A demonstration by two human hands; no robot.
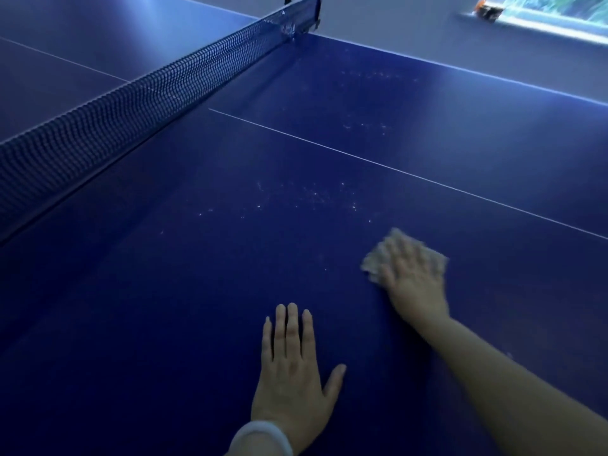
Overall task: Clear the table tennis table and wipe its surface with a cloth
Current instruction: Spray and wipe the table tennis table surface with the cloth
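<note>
The person leans over a dark blue table tennis bench (164, 324), both hands down on its surface. The left hand (292, 373) lies flat, palm down, its 4 fingers (292, 327) straight and pressed together, with the thumb angled out to the right. A white sleeve cuff (260, 437) shows at that wrist.

The right hand (413, 278) is farther forward and to the right, pressing down on a pale cloth (373, 261) that lies flat on the bench. This hand and the cloth are smeared by motion blur; the fingers look straight and slightly spread over the fabric, though the blur makes their exact lay hard to tell. The cloth shows past the fingertips and on the left side of the hand. The right forearm is bare.

Pale specks of dust (309, 199) are scattered on the surface ahead of the cloth, with fainter patches farther on. A thin white centre line (394, 167) runs diagonally across the bench, beyond the right hand. The dark net (131, 106) stretches across the upper left, fixed at a post clamp (311, 14) at the far edge. A bright window (556, 14) shows at the top right.
</note>
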